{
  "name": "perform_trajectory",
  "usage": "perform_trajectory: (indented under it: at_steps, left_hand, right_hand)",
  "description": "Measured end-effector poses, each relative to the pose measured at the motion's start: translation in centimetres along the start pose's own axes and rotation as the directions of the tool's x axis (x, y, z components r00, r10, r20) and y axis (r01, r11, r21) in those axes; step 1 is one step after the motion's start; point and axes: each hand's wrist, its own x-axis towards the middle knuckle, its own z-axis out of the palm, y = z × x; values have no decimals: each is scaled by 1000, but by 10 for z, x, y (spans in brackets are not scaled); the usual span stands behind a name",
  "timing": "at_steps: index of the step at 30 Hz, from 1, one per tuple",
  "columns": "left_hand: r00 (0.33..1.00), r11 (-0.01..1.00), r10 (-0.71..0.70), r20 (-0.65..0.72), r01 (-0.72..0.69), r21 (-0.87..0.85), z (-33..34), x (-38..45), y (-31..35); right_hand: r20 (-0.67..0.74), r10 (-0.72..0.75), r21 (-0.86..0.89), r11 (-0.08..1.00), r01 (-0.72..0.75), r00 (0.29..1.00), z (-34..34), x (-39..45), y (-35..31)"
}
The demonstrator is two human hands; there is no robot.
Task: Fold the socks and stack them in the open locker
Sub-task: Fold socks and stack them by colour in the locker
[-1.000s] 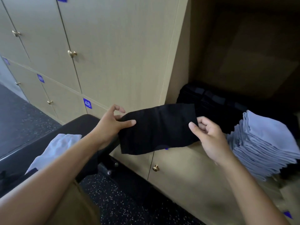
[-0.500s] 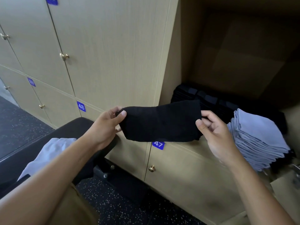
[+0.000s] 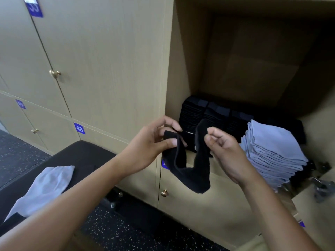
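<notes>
- One black sock hangs in a U shape between two hands, in front of the open locker.
- The left hand pinches one end; the right hand pinches the other.
- In the locker: black stacks at the back, one grey stack at the right front edge.
- One grey sock lies on the tabletop.

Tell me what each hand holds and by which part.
Both hold one black sock: the left hand pinches one end, the right hand pinches the other, and the middle sags between them.

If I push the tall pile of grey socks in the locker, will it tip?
Probably it would lean or slide: the grey pile is tall and already slants toward the locker's front. Its layers look soft and loose, so the top ones may slip off first.
</notes>
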Motion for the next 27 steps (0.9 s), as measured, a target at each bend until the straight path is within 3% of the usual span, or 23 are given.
perform_trajectory:
  at_steps: [6,12,20,24,27]
  left_hand:
    - [998,998,55,-14,-55,-12,19,22,3]
    - [996,996,73,50,-70,-57,26,32,5]
    - [994,1000,15,108,-17,17,27,36,12]
    - [1000,998,3,-7,-4,-57,26,42,15]
    - [983,999,-43,-178,41,-14,27,47,18]
  right_hand:
    - [-25,23,209,978,-18,999,4,2,1]
    - [9,48,292,955,-48,999,2,-1,-3]
    - [62,95,208,972,-106,993,3,-3,-3]
    - [-66,86,140,987,-76,994,-5,-3,-10]
    - [-196,75,298,955,-14,978,-13,-4,-16]
